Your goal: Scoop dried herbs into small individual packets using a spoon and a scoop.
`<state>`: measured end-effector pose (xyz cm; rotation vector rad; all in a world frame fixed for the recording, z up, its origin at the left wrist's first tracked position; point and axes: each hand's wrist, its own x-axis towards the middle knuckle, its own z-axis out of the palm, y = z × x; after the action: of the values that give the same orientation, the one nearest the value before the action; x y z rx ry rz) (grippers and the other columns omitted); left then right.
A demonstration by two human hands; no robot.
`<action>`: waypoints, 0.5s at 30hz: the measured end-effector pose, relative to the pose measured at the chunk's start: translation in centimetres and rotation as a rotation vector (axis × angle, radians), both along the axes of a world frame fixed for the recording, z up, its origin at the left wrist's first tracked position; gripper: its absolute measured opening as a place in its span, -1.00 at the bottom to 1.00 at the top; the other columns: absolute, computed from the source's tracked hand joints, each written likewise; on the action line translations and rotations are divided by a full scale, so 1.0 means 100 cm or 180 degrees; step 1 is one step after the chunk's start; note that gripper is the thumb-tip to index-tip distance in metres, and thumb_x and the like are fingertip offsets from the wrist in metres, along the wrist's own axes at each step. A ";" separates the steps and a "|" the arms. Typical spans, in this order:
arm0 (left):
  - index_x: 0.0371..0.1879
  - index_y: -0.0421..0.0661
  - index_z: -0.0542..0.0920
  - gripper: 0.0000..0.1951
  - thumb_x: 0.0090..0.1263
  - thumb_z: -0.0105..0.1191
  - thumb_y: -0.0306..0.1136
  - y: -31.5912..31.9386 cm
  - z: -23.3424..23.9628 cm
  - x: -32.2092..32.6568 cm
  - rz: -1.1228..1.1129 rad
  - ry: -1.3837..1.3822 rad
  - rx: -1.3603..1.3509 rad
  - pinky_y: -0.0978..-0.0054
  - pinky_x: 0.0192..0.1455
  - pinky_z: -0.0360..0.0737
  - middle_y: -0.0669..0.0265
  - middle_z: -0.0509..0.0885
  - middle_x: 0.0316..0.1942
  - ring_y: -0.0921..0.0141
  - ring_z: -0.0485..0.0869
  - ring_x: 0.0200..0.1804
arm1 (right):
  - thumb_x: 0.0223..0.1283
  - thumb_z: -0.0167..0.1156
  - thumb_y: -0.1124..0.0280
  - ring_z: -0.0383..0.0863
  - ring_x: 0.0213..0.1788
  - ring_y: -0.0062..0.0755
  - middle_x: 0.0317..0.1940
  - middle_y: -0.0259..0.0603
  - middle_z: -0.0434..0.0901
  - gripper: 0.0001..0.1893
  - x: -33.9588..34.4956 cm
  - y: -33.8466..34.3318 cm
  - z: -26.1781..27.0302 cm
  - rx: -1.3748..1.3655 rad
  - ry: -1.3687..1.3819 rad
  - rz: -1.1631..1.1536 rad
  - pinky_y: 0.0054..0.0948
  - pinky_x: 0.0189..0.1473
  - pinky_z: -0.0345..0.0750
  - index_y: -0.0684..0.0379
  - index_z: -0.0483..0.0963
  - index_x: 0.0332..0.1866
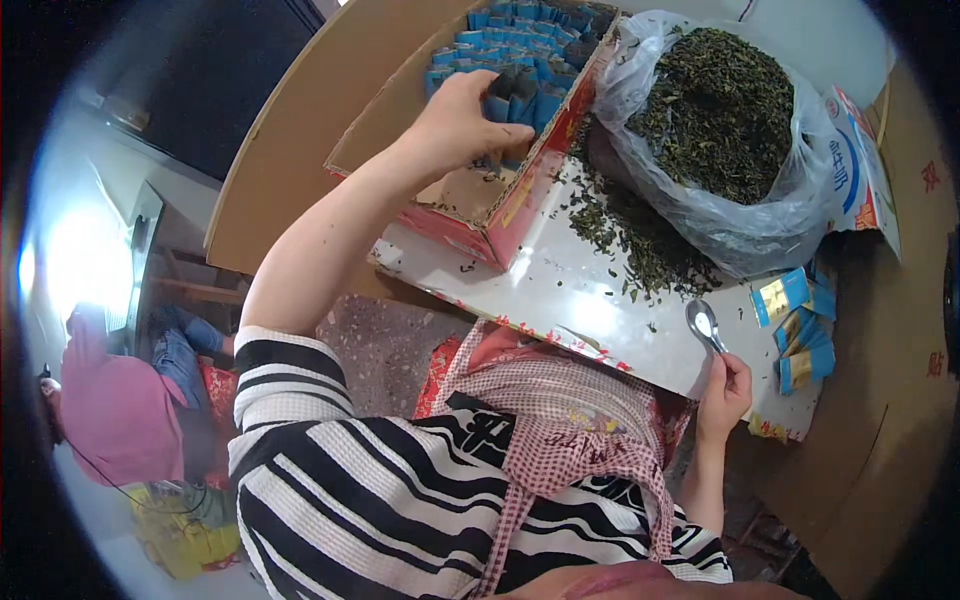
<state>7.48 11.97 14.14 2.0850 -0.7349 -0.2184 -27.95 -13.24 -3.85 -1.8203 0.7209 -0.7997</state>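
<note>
My left hand [469, 124] reaches into an open cardboard box [517, 202], thumb and fingers spread about the nearest small blue packets [514, 97]. Whether it grips one of them I cannot tell, as the hand hides part of them. Several rows of these packets stand upright at the box's far end. In my right hand [726, 390] is a metal spoon [703, 322], its bowl over the white board [555, 277]. Dried leaves [720, 112], probably tea, fill a clear plastic bag [720, 225] beyond the spoon. Several blue and gold packets [795, 322] lie right of it.
Loose leaves [652, 255] are scattered between box and bag. A printed carton piece [862, 172] stands right of the bag. Brown cardboard [885, 315] borders the right side. At far left sits another person in a pink top [120, 420], near a bright light [86, 247].
</note>
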 end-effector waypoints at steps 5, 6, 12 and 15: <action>-0.08 -0.35 0.49 -0.46 0.01 0.40 -0.30 -0.010 -0.014 0.004 0.0203 -0.0037 0.0280 0.37 -0.19 0.61 0.06 0.64 -0.17 0.32 0.66 -0.13 | 0.28 0.14 0.53 0.46 -0.26 -0.69 -0.30 -0.35 0.53 -0.88 0.002 0.003 0.005 -0.0036 0.0124 -0.0061 -0.69 -0.15 0.43 0.34 0.48 -0.14; -0.06 -0.37 0.48 -0.40 -0.04 0.42 -0.28 -0.011 -0.021 0.010 0.0248 -0.0181 0.0513 0.38 -0.16 0.61 0.02 0.64 -0.15 0.28 0.66 -0.12 | 0.28 0.15 0.52 0.47 -0.29 -0.67 -0.32 -0.34 0.54 -0.89 0.003 0.003 0.004 -0.0133 0.0100 -0.0089 -0.67 -0.18 0.44 0.33 0.49 -0.17; 0.08 -0.38 0.42 -0.29 -0.06 0.41 -0.30 -0.020 -0.037 0.026 0.0237 0.0136 0.1029 0.39 -0.09 0.59 0.01 0.62 -0.10 0.29 0.64 -0.09 | 0.26 0.16 0.52 0.47 -0.31 -0.67 -0.33 -0.34 0.55 -0.89 0.002 0.007 0.006 -0.0273 0.0101 -0.0138 -0.65 -0.21 0.44 0.33 0.51 -0.19; 0.12 -0.37 0.42 -0.28 -0.06 0.39 -0.29 -0.025 -0.028 0.019 0.0357 0.0272 0.1132 0.39 -0.07 0.58 0.01 0.62 -0.10 0.28 0.63 -0.07 | 0.26 0.16 0.53 0.46 -0.30 -0.69 -0.32 -0.35 0.55 -0.89 0.003 0.007 0.006 -0.0397 0.0156 -0.0164 -0.67 -0.20 0.44 0.33 0.51 -0.18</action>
<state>9.39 9.43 11.37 2.4281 -0.5555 -0.3969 -27.67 -12.57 -3.24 -1.9455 0.7669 -0.8527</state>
